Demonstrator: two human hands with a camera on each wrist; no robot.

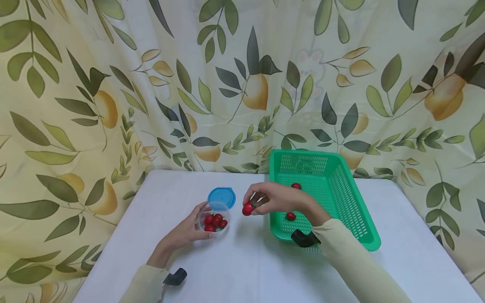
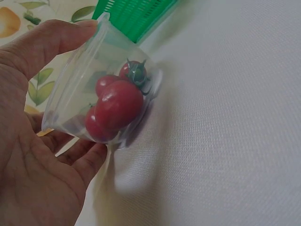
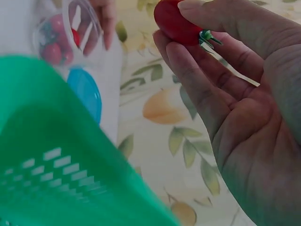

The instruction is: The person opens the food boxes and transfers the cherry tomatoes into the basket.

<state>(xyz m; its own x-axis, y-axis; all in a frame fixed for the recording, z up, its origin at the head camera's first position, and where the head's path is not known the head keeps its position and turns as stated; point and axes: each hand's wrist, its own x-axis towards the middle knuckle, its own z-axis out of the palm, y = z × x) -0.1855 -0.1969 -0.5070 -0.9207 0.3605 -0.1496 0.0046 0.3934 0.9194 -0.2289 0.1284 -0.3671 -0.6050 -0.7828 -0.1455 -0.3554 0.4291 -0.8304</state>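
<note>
My left hand [image 1: 185, 230] grips a small clear plastic cup [image 1: 214, 217] on the white table, tilted toward the right. Several red cherry tomatoes [image 2: 115, 106] lie inside it. In the left wrist view my thumb lies on the cup's rim [image 2: 101, 21] and my fingers wrap under it. My right hand [image 1: 270, 198] pinches one cherry tomato [image 1: 248, 208] by its fingertips, in the air just right of the cup. The right wrist view shows that tomato [image 3: 175, 22] with its green stem between thumb and fingers. Two more tomatoes [image 1: 291, 216] lie in the green basket [image 1: 363, 219].
A blue round lid [image 1: 221, 196] lies flat on the table behind the cup. The green slotted basket stands right of centre, under my right forearm. A leaf-and-fruit patterned curtain [image 1: 113, 92] hangs close behind the table. The white tablecloth [image 1: 246, 269] reaches toward me.
</note>
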